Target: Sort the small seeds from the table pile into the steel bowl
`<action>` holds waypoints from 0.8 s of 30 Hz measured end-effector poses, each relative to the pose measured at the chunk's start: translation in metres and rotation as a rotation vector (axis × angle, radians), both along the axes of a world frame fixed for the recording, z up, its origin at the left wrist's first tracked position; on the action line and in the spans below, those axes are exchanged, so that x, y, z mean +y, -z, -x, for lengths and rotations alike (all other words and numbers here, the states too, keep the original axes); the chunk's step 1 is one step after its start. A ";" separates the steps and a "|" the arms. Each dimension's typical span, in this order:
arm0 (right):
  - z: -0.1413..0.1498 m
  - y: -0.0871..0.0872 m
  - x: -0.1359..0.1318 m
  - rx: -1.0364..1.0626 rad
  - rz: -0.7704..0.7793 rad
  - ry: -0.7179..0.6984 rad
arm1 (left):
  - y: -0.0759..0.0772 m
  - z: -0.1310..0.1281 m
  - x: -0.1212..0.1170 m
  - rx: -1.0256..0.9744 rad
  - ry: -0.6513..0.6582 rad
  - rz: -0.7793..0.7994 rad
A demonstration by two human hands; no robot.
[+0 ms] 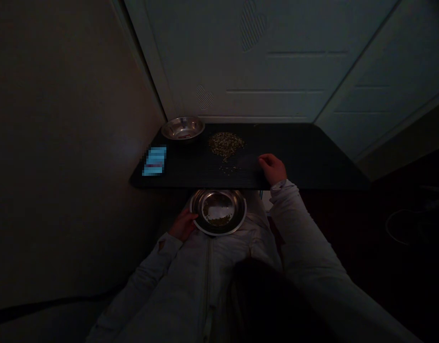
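My left hand (pixel 184 225) grips the left rim of a shiny metal bowl (pixel 221 210) resting on my lap, thumb over the edge. Small yellowish-green grains (pixel 219 221) lie along the bottom of this bowl. Over the right half of the dark table, my right hand (pixel 272 168) is closed, its fingertips pressed together; whether anything is between them is too dark to see. To its left lies a heap of pale and brown seed-like bits (pixel 227 144) on the tabletop. Several loose bits (pixel 229 169) are scattered between the heap and the front edge.
A second metal bowl (pixel 183 129) stands at the table's back left corner. In front of it lies a lit, pixelated phone-like screen (pixel 155 161). The black table (pixel 312 162) meets a white panelled door (pixel 262 71) behind; a wall (pixel 79 143) rises at left.
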State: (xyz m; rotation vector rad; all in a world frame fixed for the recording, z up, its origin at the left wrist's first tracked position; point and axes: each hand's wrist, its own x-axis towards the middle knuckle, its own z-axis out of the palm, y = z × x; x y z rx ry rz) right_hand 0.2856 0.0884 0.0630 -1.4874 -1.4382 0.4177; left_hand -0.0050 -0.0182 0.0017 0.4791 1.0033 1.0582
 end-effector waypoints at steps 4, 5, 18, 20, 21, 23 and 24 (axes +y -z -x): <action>0.000 0.000 0.000 0.038 -0.004 0.010 | 0.002 0.001 0.000 0.016 -0.017 0.010; 0.000 0.000 0.000 0.042 0.000 0.012 | 0.003 0.001 0.000 0.021 -0.016 0.004; -0.001 0.003 0.001 0.067 0.004 -0.013 | -0.001 -0.001 0.001 0.012 -0.009 0.024; -0.001 0.003 0.002 0.057 -0.008 0.010 | 0.000 0.000 0.001 -0.004 -0.001 0.011; -0.001 0.003 0.002 0.044 -0.011 0.013 | 0.001 0.000 0.001 -0.007 -0.002 0.003; -0.001 0.002 0.001 0.019 -0.012 0.012 | 0.001 0.000 0.001 0.001 -0.007 0.002; -0.001 0.001 0.000 0.010 -0.010 0.012 | 0.001 0.000 0.001 0.008 -0.008 0.008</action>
